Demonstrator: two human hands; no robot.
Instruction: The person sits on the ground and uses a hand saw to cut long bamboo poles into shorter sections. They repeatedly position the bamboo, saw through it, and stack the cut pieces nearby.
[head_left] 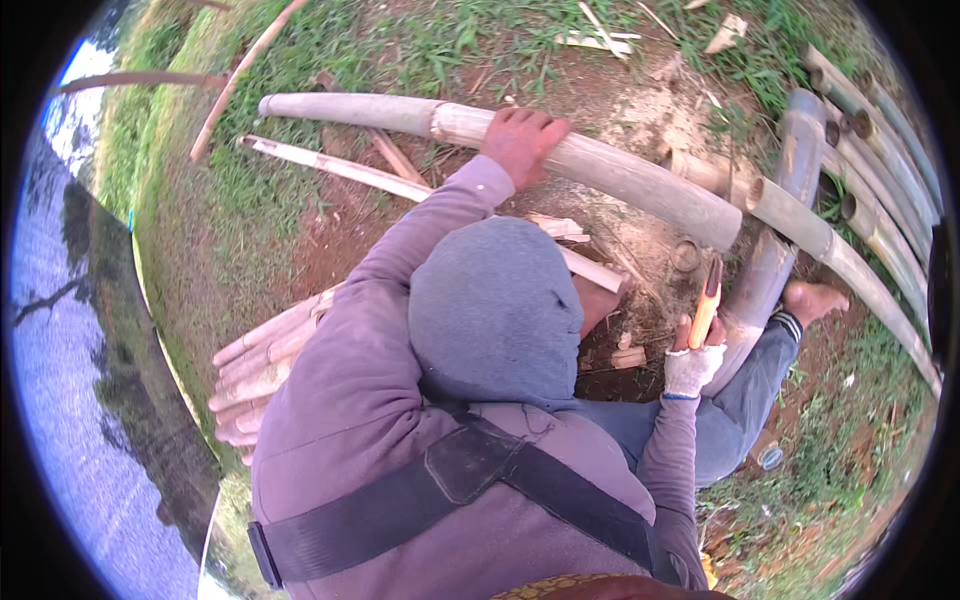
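Note:
A thick, pale bamboo pole point(630, 185) lies slantwise across the ground at the top middle. My bare left hand point(525, 148) is closed over it, fingers curled past its far side. Lower right, my right hand point(695, 360), in a whitish glove, grips an orange-handled tool point(707, 310). Its dark, narrow tip points away from me; I cannot make out its exact kind. The tool is apart from the pole's cut end, which faces right. Just right of it, a thicker bamboo pole point(760, 275) lies crosswise beside my blue-trousered leg.
Several bamboo poles point(880, 150) lie on the right, one cut length point(815, 225) resting across the thick pole. Split bamboo point(270, 360) is stacked at left; a long strip point(340, 168) lies nearer the middle. Pale sawdust point(650, 125) covers the soil. A bare foot point(815, 300) extends right.

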